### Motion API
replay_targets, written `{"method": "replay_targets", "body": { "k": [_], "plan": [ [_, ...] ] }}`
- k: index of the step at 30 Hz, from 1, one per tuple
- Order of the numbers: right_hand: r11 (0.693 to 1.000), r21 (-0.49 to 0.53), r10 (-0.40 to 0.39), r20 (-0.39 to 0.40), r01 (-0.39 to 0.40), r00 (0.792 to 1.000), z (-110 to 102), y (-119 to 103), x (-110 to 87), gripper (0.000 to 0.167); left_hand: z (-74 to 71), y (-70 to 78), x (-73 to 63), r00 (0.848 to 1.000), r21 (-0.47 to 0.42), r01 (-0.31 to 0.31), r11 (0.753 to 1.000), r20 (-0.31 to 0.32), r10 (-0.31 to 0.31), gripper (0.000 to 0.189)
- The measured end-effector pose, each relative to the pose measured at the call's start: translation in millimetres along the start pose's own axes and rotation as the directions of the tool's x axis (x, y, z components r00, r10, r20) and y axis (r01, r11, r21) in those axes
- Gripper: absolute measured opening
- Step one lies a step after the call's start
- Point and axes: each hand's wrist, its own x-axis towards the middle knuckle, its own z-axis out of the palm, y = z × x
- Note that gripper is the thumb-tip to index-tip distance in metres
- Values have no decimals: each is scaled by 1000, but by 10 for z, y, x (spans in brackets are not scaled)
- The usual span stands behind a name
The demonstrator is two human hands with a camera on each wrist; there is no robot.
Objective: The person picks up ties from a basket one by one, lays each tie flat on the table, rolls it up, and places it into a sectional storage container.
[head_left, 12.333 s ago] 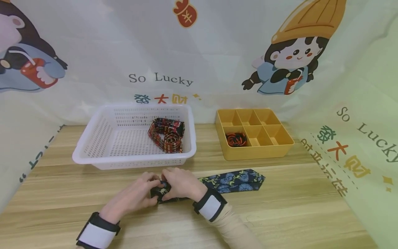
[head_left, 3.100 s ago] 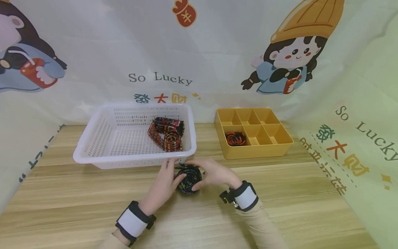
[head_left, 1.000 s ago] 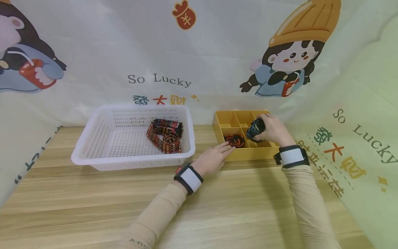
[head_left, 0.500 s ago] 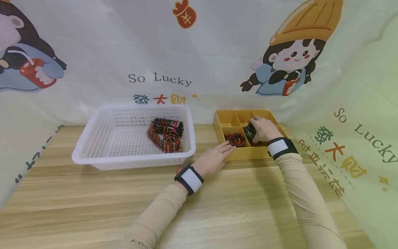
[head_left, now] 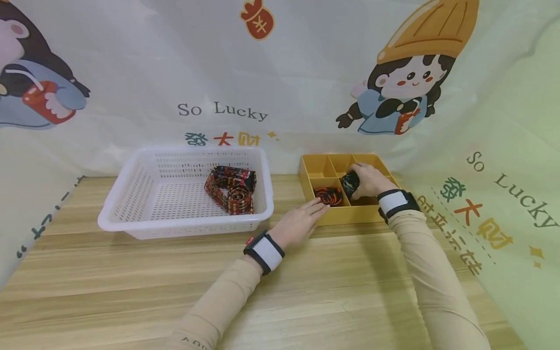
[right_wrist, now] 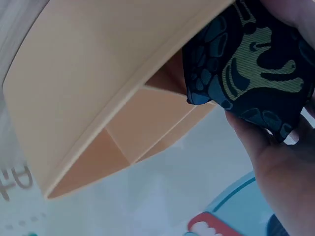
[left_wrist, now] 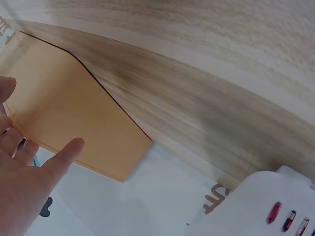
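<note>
I'm at a curtained-off tabletop work area: a wood-grain table [head_left: 109,296] before me, pale drapes [head_left: 306,73] printed with cartoon girls [head_left: 407,87] and "So Lucky" lettering [head_left: 223,110] around it. Home or studio, I can't tell.

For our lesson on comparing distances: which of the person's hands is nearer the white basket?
Left. The left hand lies at the yellow box, just right of the white basket; the right hand is farther right, holding the dark rolled tie at the box.
</note>
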Motion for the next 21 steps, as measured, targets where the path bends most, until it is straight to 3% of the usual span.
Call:
{"method": "replay_targets", "body": {
  "k": [4,11,16,21],
  "plan": [
    [999,40,22,26,-23,999,26,44,-6,70,7,-2,-2,1000,-7,1,1000,1,-1,54],
    [994,-105,11,60,-5,998,264,41,-21,61,26,6,-6,1000,-3,7,1000,15,-7,55],
    [989,-134,75,68,-65,995,347,-2,23,62,12,10,-13,1000,-7,7,1000,9,-6,55],
    [976,-194,133,152,-102,979,293,-89,29,65,-6,10,-25,1000,-1,9,1000,7,-9,54]
  ]
}}
